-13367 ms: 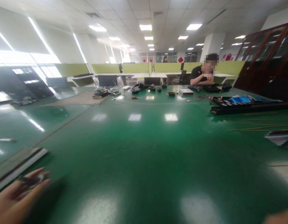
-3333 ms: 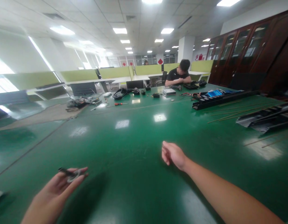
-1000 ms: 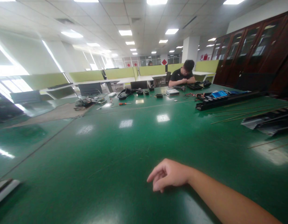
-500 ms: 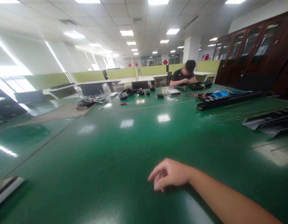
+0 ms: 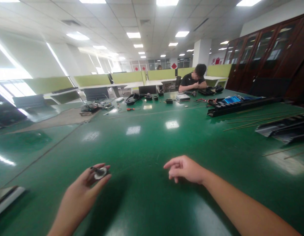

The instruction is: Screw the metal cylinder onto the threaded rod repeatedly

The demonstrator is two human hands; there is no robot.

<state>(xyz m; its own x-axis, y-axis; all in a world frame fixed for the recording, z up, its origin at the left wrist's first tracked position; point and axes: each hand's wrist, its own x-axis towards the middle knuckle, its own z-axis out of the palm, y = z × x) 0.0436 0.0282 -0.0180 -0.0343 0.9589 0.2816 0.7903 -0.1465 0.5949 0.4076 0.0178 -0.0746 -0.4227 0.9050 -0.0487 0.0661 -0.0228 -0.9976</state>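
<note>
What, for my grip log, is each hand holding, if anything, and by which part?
Left hand: small piece, apparently by its pale round end; exact contact unclear. Right hand: nothing visible.

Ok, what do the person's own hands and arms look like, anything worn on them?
The left hand and right hand are bare: no gloves, and I can make out no rings or watch. The right forearm shows no sleeve, strap or cable up to the picture's edge.

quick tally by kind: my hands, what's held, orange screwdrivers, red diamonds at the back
Left hand and right hand: 2
Held item, seemingly one piece: 1
Orange screwdriver: 1
Red diamonds: 3
Total: 7
</note>
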